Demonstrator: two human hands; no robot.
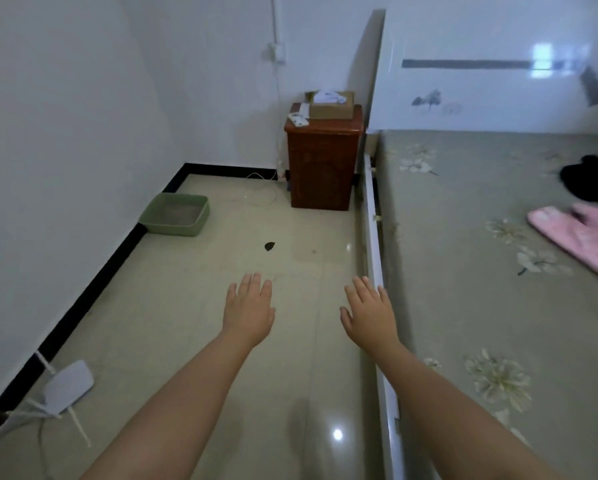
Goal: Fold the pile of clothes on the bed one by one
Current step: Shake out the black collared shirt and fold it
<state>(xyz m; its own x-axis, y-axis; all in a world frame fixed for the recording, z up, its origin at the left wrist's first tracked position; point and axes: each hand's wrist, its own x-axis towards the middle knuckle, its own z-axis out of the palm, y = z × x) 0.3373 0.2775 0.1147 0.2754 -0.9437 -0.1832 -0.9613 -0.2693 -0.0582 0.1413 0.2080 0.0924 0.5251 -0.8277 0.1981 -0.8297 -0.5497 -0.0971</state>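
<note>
Both arms reach out, palms down, fingers straight and spread, holding nothing. Left hand (249,308) over the floor tiles (193,306); right hand (370,311) just at the bed (463,271) rail. Clothes lie well off to the right and farther up: pink garment (581,237), long axis slanting away rightward, then a black garment (588,180), partly cut off, possibly several pieces. Right hand is nearer. Beyond, nightstand (321,164).

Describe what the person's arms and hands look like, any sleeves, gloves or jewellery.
Both arms are bare from the hands back to the frame's lower edge, with no sleeves in view. The left hand and the right hand wear no gloves. No rings, watch or bracelet show on the fingers or wrists, and no markings appear on either forearm.
</note>
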